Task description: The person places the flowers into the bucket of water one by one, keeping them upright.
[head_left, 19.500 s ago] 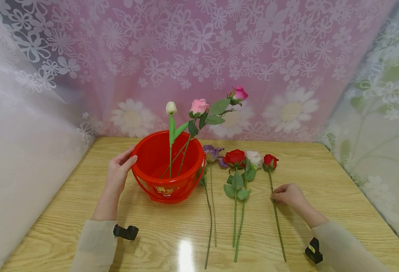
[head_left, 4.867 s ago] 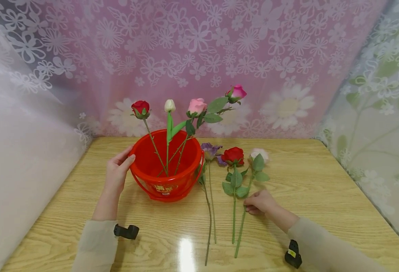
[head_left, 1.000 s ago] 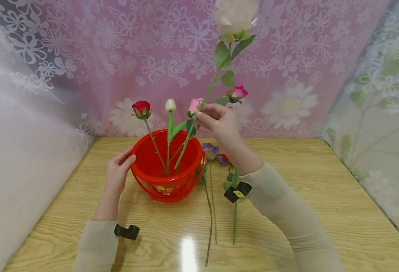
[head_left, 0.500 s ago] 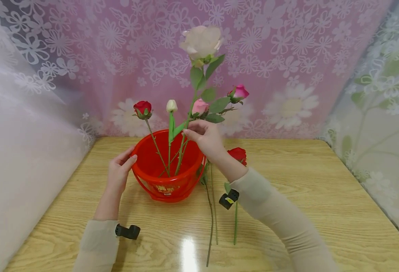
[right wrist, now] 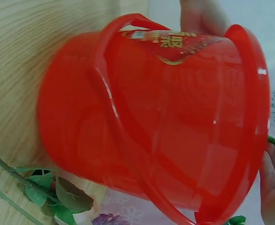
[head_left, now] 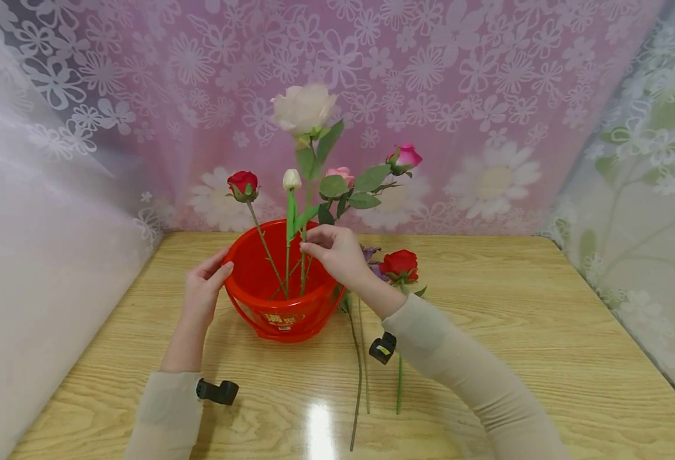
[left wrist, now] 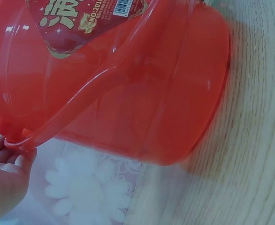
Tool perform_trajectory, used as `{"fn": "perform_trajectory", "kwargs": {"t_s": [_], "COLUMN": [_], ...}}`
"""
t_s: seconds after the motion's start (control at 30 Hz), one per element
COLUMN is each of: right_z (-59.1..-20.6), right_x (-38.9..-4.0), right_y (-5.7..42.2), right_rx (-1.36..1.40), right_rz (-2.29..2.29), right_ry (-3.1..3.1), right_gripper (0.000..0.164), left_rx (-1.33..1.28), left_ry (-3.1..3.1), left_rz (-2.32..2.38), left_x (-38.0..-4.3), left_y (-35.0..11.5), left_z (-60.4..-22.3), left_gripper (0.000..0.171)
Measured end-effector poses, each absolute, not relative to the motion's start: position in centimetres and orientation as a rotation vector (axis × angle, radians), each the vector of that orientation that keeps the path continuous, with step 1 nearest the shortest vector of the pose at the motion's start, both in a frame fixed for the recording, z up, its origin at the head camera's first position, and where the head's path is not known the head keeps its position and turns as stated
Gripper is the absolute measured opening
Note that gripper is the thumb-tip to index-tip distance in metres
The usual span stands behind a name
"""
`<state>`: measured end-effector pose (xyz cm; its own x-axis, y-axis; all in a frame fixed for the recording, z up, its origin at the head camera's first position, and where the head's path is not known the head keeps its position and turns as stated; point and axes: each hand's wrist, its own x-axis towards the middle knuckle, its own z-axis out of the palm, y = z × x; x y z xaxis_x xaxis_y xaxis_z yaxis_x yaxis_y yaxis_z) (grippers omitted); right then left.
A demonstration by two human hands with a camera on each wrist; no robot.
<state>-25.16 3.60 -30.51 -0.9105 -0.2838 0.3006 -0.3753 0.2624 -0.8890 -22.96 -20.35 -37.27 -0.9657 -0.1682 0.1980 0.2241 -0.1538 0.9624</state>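
A red plastic bucket [head_left: 280, 319] stands on the table, its handle hanging down. My left hand [head_left: 202, 291] pinches its left rim; in the left wrist view, thumb and fingers of that hand [left wrist: 8, 176] meet at the rim edge. Over the bucket's right side my right hand [head_left: 340, 255] pinches the green stem of a white rose [head_left: 303, 112], whose lower stem reaches down inside. Leaning in the bucket are a red rose [head_left: 242, 184], a white tulip [head_left: 291, 179], a pink rose [head_left: 342, 174] and a magenta rose [head_left: 408, 155].
Right of the bucket a large red rose [head_left: 399, 264] lies on the wooden table [head_left: 516, 306]. A purple flower [head_left: 372, 253] and another brownish stem [head_left: 356, 377] lie closer to the bucket, partly behind my right arm. A flower-patterned curtain [head_left: 458, 96] hangs behind.
The single red rose went from the table into the bucket. My right hand lifted the white rose off the table, then lowered it leftward into the bucket. My left hand stayed at the rim.
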Motion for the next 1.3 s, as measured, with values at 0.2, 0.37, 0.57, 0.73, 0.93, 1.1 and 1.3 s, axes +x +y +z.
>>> {"fn": "perform_trajectory", "kwargs": {"t_s": [0.2, 0.37, 0.57, 0.73, 0.93, 1.1, 1.3], "right_z": [-31.0, -31.4, -31.5, -31.5, -31.8, -31.9, -31.7], "right_x": [-25.0, -25.1, -25.1, -25.2, -25.2, -25.2, -24.9], "right_y": [3.1, 2.8, 2.7, 2.6, 2.5, 2.6, 3.0], "right_rx": [0.685, 0.709, 0.718, 0.721, 0.743, 0.75, 0.738], "right_rz": [1.585, 1.465, 1.419, 1.387, 1.363, 1.376, 1.402], "right_ry": [-2.504, -2.555, -2.593, -2.634, -2.661, -2.637, -2.601], "right_gripper": [0.01, 0.008, 0.01, 0.012, 0.013, 0.012, 0.011], "left_rx": [-0.062, -0.063, -0.061, -0.072, -0.083, -0.092, -0.087], "left_ry": [-1.846, -1.851, -1.862, -1.854, -1.837, -1.825, -1.821], "left_rz": [-2.199, -2.199, -2.197, -2.199, -2.21, -2.218, -2.219], "left_x": [-23.0, -22.9, -22.9, -22.9, -22.9, -23.0, -22.9], "left_y": [-20.3, -20.2, -20.2, -20.3, -20.2, -20.2, -20.3], "left_z": [-37.3, -37.3, -37.2, -37.2, -37.3, -37.3, -37.3], "left_gripper": [0.045, 0.044, 0.044, 0.044, 0.044, 0.043, 0.044]}}
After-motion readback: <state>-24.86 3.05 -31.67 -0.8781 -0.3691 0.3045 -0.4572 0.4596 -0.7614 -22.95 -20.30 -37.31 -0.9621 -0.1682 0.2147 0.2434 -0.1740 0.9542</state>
